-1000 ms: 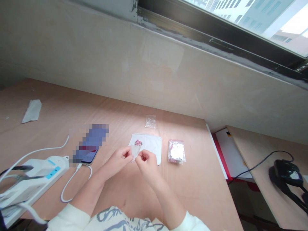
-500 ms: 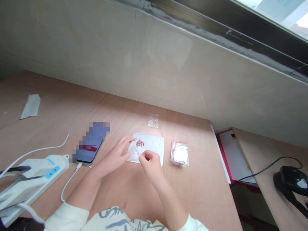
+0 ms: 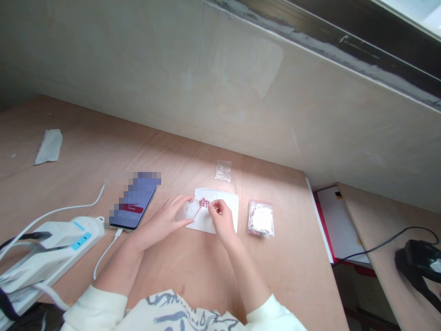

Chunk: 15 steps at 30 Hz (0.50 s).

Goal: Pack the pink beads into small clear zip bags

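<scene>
My left hand (image 3: pixel 168 212) is curved around a small clear zip bag (image 3: pixel 191 209), its thumb and fingers spread to either side of it. The bag's red seal line runs along its right edge. A cluster of pink beads (image 3: pixel 204 202) lies on a white sheet (image 3: pixel 228 209), right beside the bag. My right hand (image 3: pixel 220 214) has its thumb and forefinger together at the right edge of the beads. Whatever is between those fingertips is too small to make out.
Right of the sheet lies a stack of filled zip bags (image 3: pixel 261 219); behind it, another small clear bag (image 3: pixel 223 171). On the left are a phone (image 3: pixel 138 202), its white cable (image 3: pixel 106 253), a loaded power strip (image 3: pixel 86 234) and a white scrap (image 3: pixel 48 146).
My right hand has left the bag's red-edged mouth and moved up to the beads. The bag now sits within my left hand, wider and closer to the beads. The view has shifted slightly.
</scene>
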Each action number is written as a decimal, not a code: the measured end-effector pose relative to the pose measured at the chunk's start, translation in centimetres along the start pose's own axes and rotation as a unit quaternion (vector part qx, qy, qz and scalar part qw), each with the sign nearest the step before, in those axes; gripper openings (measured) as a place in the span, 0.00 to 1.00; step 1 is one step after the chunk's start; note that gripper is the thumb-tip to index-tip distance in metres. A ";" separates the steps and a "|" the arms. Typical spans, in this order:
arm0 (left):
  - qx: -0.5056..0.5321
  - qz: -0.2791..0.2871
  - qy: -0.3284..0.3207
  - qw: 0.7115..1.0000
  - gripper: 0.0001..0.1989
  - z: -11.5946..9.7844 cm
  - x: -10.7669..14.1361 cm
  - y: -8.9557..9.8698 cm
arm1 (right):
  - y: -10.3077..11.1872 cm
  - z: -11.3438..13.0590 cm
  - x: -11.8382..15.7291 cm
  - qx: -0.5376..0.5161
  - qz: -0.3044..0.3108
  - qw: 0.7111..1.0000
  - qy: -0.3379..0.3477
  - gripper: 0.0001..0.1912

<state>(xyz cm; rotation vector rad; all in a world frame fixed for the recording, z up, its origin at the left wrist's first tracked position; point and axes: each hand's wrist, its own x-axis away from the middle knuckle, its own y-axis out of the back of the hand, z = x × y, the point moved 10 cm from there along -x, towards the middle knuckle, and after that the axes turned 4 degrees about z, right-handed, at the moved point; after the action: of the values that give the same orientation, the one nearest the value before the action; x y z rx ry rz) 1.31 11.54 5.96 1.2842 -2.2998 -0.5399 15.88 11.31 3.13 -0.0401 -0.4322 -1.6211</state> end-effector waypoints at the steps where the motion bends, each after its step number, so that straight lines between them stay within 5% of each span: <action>1: -0.010 -0.009 -0.003 1.000 0.24 0.2 -0.1 0.2 | 0.4 0.1 -0.5 0.049 -0.027 0.998 0.020 0.04; 7: -0.019 -0.015 -0.012 1.000 0.23 0.9 -0.6 0.2 | -0.1 -0.6 -2.1 0.186 -0.031 0.981 0.047 0.01; 15: -0.041 -0.019 -0.001 0.999 0.23 1.7 -1.1 -0.4 | 0.2 0.3 -1.6 0.182 -0.021 0.982 0.049 0.02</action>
<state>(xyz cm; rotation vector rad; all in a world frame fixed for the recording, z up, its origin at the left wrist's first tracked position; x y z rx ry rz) 1.20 12.53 4.15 1.2916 -2.2350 -0.6428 16.15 12.96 3.01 0.3270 -0.6502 -1.5559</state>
